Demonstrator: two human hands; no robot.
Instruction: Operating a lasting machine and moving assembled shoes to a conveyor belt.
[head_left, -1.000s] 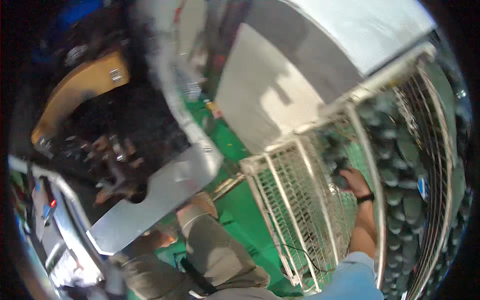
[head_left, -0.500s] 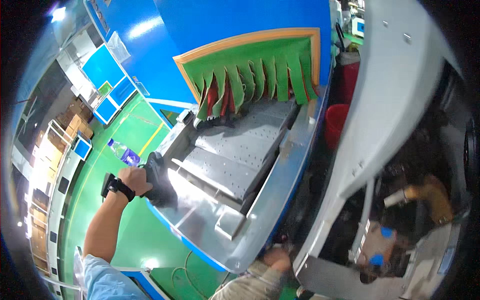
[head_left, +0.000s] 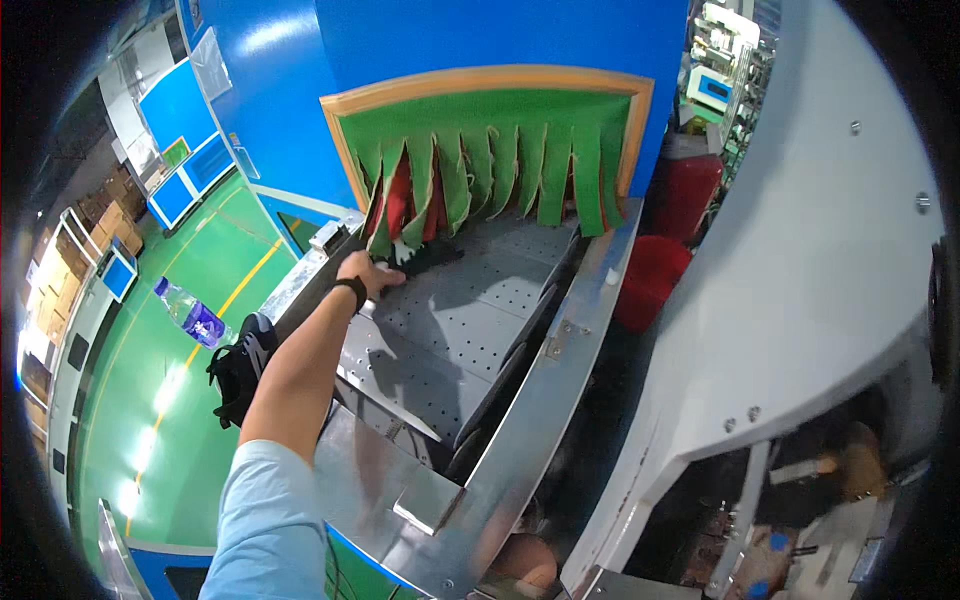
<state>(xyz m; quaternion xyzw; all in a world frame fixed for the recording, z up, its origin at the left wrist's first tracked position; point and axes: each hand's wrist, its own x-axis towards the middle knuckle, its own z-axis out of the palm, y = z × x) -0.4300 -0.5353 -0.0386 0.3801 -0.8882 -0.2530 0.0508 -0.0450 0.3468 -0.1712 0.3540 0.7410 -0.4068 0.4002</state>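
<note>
On my feed, the bottle (head_left: 174, 298) had a purple label (head_left: 204, 327) w/ white marks. Half a sec earlier, L hand (head_left: 368, 273) was at the black shoe (head_left: 238, 378) by the machine's L edge; now it'd reached the dark shoe (head_left: 432, 258) under the green strip curtain (head_left: 500, 128), on perforated plates (head_left: 485, 300). Couldn't tell if fingers gripped. R hand wasn't in view.

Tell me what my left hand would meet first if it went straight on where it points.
Probably the black-and-white shoe by the green curtain, just beyond your left hand. Depth is unclear, so the fingertips may already be touching it.
</note>
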